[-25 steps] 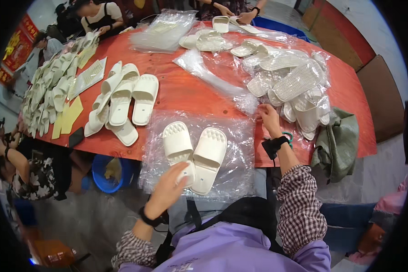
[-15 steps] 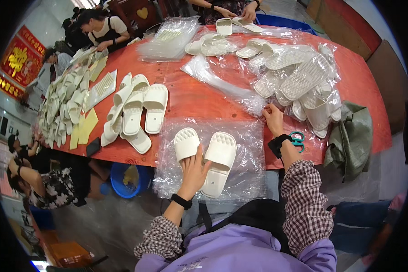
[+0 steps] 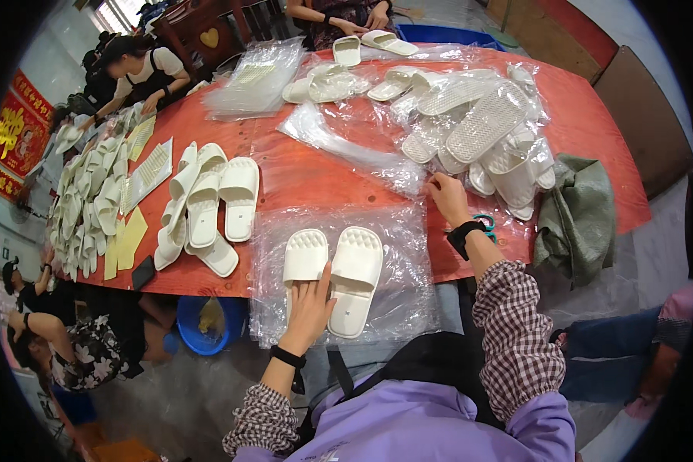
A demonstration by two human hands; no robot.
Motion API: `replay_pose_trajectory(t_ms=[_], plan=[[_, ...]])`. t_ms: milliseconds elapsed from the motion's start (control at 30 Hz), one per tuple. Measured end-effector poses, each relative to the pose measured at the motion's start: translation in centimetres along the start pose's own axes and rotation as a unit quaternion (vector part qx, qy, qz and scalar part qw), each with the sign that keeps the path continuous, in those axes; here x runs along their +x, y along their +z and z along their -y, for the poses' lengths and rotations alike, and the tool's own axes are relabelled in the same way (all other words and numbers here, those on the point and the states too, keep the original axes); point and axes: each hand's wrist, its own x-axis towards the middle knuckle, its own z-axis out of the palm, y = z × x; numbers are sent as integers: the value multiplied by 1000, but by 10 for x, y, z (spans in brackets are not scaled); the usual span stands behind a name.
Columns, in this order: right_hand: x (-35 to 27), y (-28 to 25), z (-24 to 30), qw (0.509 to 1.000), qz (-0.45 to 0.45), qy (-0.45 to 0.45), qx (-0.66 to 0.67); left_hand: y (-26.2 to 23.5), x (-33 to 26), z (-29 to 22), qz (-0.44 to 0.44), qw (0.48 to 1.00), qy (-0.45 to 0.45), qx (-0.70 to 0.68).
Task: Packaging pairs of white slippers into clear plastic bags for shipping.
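A pair of white slippers with quilted-looking straps lies on clear plastic bags at the table's near edge. My left hand rests on the left slipper, fingers stretched out at the lower edge of its strap; the index finger reaches along its inner side. The right slipper lies apart beside it. My right hand is at the right, its fingers bent together at the end of a strip of clear plastic bags. The fingertips appear to pinch the plastic, though glare blurs the contact.
Bagged slippers pile up at the right, beside green-handled scissors and a dark green cloth. Loose slippers and a larger heap occupy the left. A blue basin stands below. Other people work around the table.
The whole view has shifted, so the table's things appear further left. My left fingers have slid lower on the left slipper, off its strap. The right hand stays by the plastic strip.
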Motion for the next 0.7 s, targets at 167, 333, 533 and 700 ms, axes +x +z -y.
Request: replay_pose_trajectory(t_ms=[167,333,533,700], plan=[[-3,-15,2,996,-33,12,77,8,-6,0,-40,996,17,-80],[-12,-59,-10,909,-33,122,397,-3,-4,-15,-4,999,5,-44],[-29,-149,-4,757,-62,117,640,12,1,-20,-67,998,-16,12],[-41,-241,52,815,-184,-63,545,12,4,-25,-80,995,-56,8]])
